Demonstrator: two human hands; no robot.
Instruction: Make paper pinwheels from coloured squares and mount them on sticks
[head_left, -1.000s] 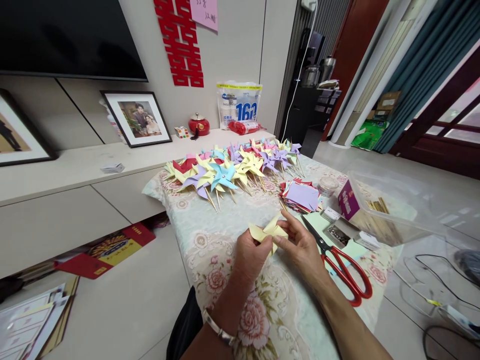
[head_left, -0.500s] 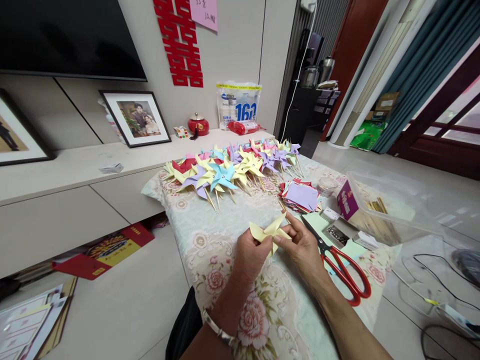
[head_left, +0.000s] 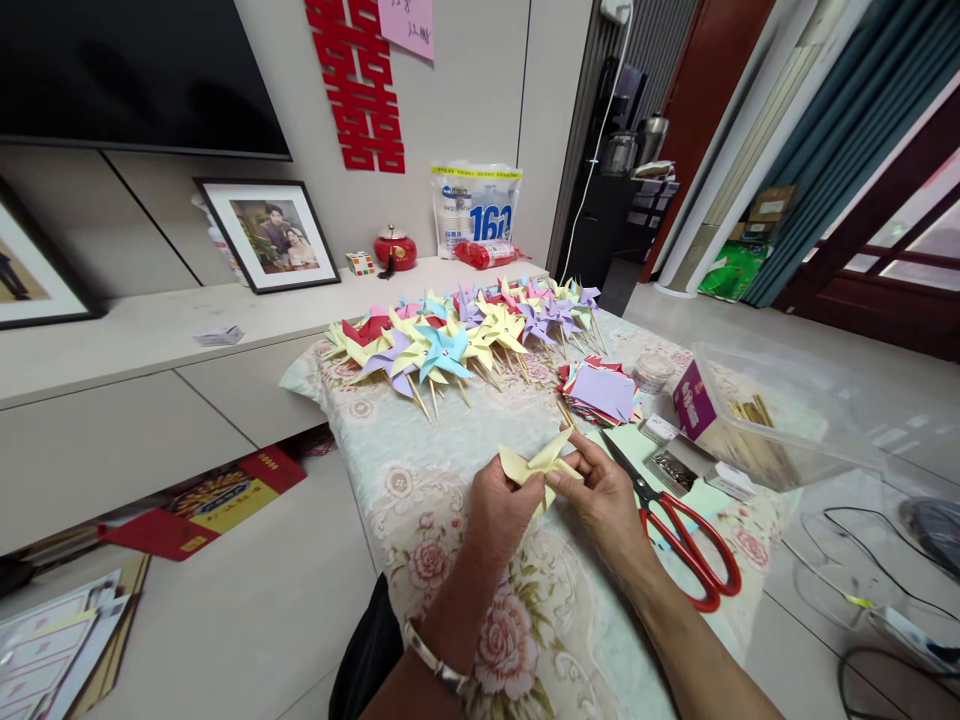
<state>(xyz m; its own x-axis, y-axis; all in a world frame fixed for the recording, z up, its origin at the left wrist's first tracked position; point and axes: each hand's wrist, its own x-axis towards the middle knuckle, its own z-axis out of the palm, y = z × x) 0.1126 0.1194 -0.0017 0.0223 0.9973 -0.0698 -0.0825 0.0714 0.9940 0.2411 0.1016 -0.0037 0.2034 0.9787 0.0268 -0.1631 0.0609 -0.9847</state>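
Both my hands hold a pale yellow paper pinwheel (head_left: 536, 463) just above the floral tablecloth (head_left: 420, 480). My left hand (head_left: 504, 508) pinches its left side, fingers closed on the paper. My right hand (head_left: 604, 498) pinches the centre and right flap from the other side. A silver bangle (head_left: 435, 658) sits on my left wrist. Beyond the hands lies a row of several finished pinwheels (head_left: 450, 335) on sticks, in yellow, purple, blue, pink and red.
Red-handled scissors (head_left: 679, 535) lie right of my right hand. A stack of coloured paper squares (head_left: 602, 392), a small round tub (head_left: 652, 372), a clear box with sticks (head_left: 765, 420) and small boxes sit at the right. A low cabinet (head_left: 150, 400) stands left.
The pinwheel's upper flap has lifted and been folded toward the centre by my right fingers. Both hands stay in nearly the same place.
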